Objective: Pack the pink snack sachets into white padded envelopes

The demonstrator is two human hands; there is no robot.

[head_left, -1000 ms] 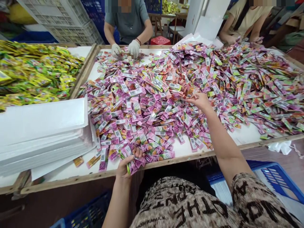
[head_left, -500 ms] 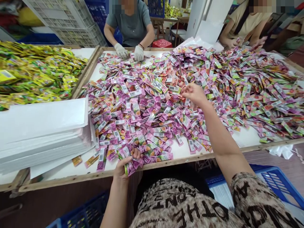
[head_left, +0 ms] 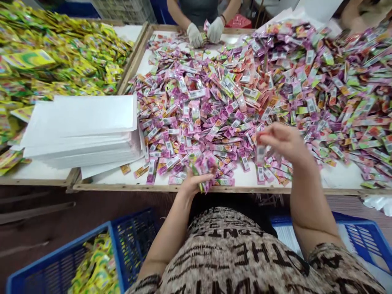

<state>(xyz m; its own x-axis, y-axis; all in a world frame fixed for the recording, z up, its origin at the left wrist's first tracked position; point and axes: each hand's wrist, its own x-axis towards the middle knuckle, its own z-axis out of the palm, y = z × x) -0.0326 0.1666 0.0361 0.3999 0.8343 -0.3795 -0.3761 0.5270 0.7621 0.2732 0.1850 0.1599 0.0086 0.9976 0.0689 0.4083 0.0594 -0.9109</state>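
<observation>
Near the table's front edge, my left hand (head_left: 197, 181) is closed around a bunch of pink-and-green snack packets (head_left: 204, 165), their ends sticking up past the fingers. My right hand (head_left: 283, 141), slightly blurred, pinches a single small packet (head_left: 260, 152) with a barcode on it and a red end by the fingertips. It hangs above the front part of the pile. A wide heap of pink, purple, green and orange stick packets (head_left: 214, 106) spreads over the white tabletop in front of both hands.
White sheets (head_left: 92, 114) lie stacked on the left, with yellow packets (head_left: 76, 61) behind them. A wooden edge (head_left: 171, 188) runs along the table front. Below are a blue crate (head_left: 113, 253) and another blue crate (head_left: 364, 241). A co-worker's gloved hands (head_left: 204, 33) work opposite.
My right hand has drawn back from the heap toward me and now holds a packet. The left hand keeps its bunch. The view has tilted down and shifted left.
</observation>
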